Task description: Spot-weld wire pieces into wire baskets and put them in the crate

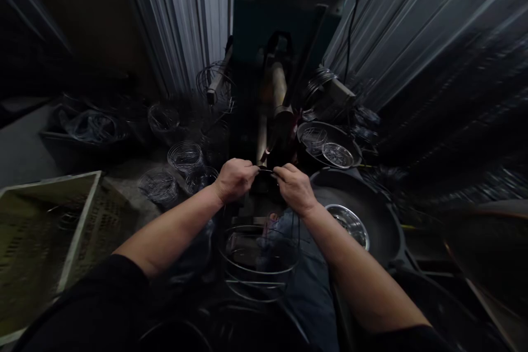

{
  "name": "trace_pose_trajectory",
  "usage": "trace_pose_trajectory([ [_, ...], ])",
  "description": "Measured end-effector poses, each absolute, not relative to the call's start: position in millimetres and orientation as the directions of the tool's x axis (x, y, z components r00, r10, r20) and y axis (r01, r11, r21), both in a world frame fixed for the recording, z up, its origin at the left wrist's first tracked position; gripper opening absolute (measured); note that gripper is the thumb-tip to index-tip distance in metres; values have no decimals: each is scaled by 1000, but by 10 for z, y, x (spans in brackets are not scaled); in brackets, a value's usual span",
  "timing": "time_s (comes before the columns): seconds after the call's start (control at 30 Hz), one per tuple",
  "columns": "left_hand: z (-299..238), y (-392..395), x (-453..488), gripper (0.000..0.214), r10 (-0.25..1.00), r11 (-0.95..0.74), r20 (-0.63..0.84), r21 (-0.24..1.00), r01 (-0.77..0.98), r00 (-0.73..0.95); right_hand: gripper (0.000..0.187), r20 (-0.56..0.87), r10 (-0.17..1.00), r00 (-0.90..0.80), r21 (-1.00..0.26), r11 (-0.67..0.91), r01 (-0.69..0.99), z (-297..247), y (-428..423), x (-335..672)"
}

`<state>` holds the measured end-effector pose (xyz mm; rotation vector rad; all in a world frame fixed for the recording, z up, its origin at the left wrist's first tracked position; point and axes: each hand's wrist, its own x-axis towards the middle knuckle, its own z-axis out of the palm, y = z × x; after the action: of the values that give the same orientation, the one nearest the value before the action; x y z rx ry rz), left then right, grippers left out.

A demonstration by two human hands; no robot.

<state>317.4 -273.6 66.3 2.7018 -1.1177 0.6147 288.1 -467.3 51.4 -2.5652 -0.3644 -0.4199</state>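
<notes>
The left hand [235, 180] and right hand [295, 190] were both clenched, pinching a dark wire [266, 171] above a round wire basket [260, 264]; right of that basket, a black pan [363, 214] held a steel bowl [348, 226].

Wire baskets [185, 158] crowd left hand [235, 180]; black pan [363, 198] hems right hand [295, 190].

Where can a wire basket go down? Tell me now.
Grey concrete floor shows between the olive plastic crate and the round wire baskets, left of the left hand. Crowded: right of the right hand, around the black round pan holding a steel bowl.
</notes>
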Motion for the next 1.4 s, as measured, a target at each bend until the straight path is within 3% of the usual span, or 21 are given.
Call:
trace_pose_trajectory([
  [0.17, 653, -2755, 3298, 28, -606, -730, 348, 113, -674, 715, 22, 170, 151, 974, -297, -934, 197, 547, -4610, 2979],
  [0.33, 727, -2798, 3453, 27, -590, -756, 247, 166, -633, 769, 24, 76, 149, 986, -324, -931, 166, 624, -4603, 3140],
  [0.5, 802, -2878, 3619, 27, -564, -785, 172, 193, -589, 808, 21, 102, 152, 983, -354, -918, 178, 654, -4680, 3331],
  [0.77, 779, -2934, 3806, 28, -557, -784, 182, 204, -586, 810, 18, 196, 179, 964, -390, -888, 244, 605, -4760, 3531],
  [1.1, 789, -2971, 3841, 32, -531, -814, 95, 220, -538, 842, 20, 151, 158, 976, -414, -886, 208, 620, -4764, 3568],
  [1.4, 781, -2963, 3855, 29, -529, -800, 128, 257, -543, 839, 18, 185, 176, 967, -395, -888, 238, 592, -4777, 3574],
])
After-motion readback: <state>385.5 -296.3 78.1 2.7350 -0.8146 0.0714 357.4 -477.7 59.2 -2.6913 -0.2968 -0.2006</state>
